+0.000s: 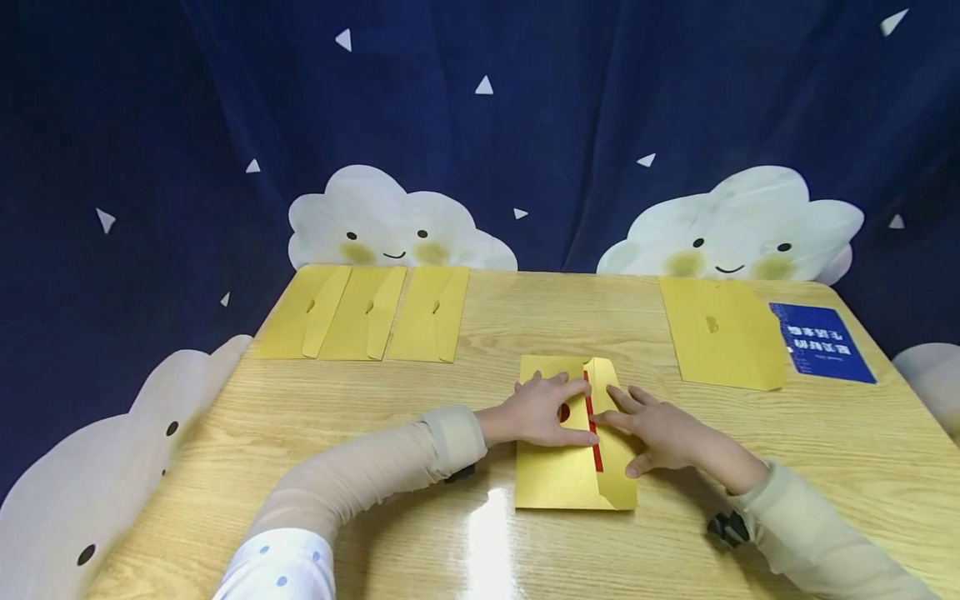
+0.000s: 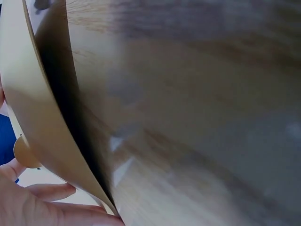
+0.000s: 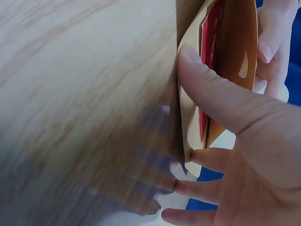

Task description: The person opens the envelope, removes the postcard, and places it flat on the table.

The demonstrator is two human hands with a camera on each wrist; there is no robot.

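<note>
Envelope (image 1: 557,482), yellow, lies on the near half of the surface (image 1: 832,450), long axis running near to far, flap (image 1: 617,479) turned out rightward, a red strip (image 1: 597,458) showing along its mouth. The left hand (image 1: 543,410) rests across the body, grip spread wide; the right hand's (image 1: 667,432) grip is wide too, thumb touching the flap. Wood stretches out to three envelopes (image 1: 360,325), far left, and another envelope (image 1: 723,346) beside a blue card (image 1: 825,343), far right.
</note>
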